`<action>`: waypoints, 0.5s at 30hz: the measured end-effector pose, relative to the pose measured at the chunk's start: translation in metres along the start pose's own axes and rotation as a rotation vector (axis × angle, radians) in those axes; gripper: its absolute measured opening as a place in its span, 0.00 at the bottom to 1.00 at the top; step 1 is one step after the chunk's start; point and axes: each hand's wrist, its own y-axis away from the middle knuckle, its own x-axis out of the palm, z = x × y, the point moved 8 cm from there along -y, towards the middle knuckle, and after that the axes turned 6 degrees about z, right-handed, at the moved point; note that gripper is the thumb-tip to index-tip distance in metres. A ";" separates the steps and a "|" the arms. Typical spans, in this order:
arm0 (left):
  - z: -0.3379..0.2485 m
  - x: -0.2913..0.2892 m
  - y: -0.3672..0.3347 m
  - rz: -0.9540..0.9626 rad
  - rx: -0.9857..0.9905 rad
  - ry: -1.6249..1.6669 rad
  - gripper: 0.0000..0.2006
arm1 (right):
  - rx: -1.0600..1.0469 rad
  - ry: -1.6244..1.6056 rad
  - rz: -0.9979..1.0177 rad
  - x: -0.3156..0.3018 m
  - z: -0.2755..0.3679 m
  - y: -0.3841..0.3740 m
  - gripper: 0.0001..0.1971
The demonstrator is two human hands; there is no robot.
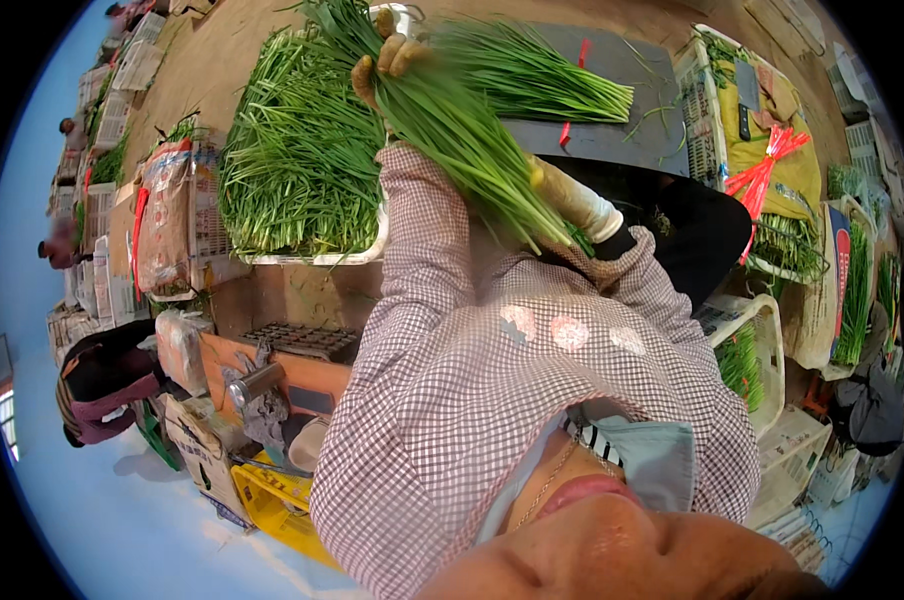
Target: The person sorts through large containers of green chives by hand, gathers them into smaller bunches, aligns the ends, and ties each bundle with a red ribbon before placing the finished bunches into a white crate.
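My left hand (387, 62), in a brown-stained glove, is closed round the leafy part of a bunch of garlic chives (462, 135). The bunch slants down to the right, its pale stalk ends toward my lap. My right hand (572, 197), in a yellowed white glove, lies against the stalks near their lower end; its fingers are hidden behind them. Beyond the held bunch, another pile of chives (547, 80) rests on a dark grey board (657, 95), with a red tie (565, 133) under it. Left of my arm stands a white crate (380, 240) heaped with loose chives (297, 150).
At the right a crate (705, 100) carries a yellow sack (767, 165), a knife (744, 118) and a bundle of red ties (769, 165). Near my left elbow are an orange-brown wooden box (262, 370) and a yellow crate (277, 505). A cream crate (769, 350) with chives stands by my right side.
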 end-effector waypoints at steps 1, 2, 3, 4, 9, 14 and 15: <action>0.001 -0.007 0.001 0.012 0.010 0.022 0.30 | -0.057 0.211 -0.036 0.004 0.005 0.004 0.49; -0.003 -0.016 0.000 -0.009 0.039 0.035 0.29 | -0.114 0.423 -0.073 0.010 0.010 0.006 0.52; -0.004 -0.023 -0.001 -0.015 0.044 0.043 0.29 | -0.112 0.421 -0.125 0.015 0.008 0.011 0.58; -0.002 -0.029 -0.002 -0.006 0.040 0.069 0.29 | -0.123 0.262 -0.106 0.025 0.005 0.014 0.64; 0.004 -0.053 -0.001 -0.085 0.010 0.042 0.28 | 0.049 0.095 -0.270 0.028 -0.010 0.020 0.54; 0.005 -0.041 -0.011 0.103 -0.131 0.068 0.29 | -0.059 -0.090 -0.138 0.020 0.013 0.026 0.51; 0.004 -0.040 -0.011 0.128 -0.153 0.050 0.28 | -0.109 -0.146 -0.095 0.022 0.018 0.025 0.52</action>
